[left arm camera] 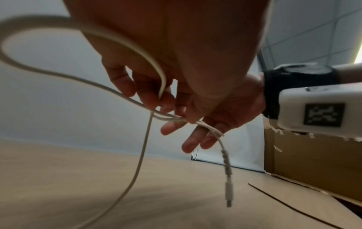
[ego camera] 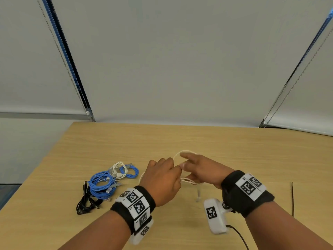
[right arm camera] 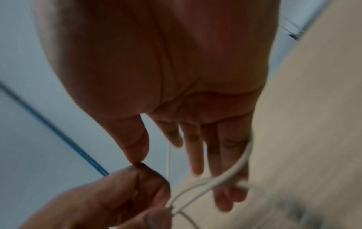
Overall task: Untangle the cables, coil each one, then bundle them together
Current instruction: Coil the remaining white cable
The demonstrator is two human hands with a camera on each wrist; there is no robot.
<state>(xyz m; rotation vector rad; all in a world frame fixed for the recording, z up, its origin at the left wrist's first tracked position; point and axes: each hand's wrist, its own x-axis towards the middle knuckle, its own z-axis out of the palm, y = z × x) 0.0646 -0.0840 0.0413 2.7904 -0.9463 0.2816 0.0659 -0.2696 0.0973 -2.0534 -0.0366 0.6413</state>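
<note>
Above the wooden table (ego camera: 225, 147), the left hand (ego camera: 160, 179) curls its fingers round strands of the white cable (left arm camera: 141, 162), pinching them just where the right hand (ego camera: 200, 168) meets it, thumb tip to thumb tip. The right hand's fingers are straight and spread inside the cable's loop (its plug (left arm camera: 228, 195) dangles below the grip). Well left of the grip lie blue cables (ego camera: 101, 184), a black cable (ego camera: 86, 201) and another white one (ego camera: 117, 169), already coiled.

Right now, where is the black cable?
In the head view, the black cable lies on the table, left of the left hand, touching the blue cables.
</note>
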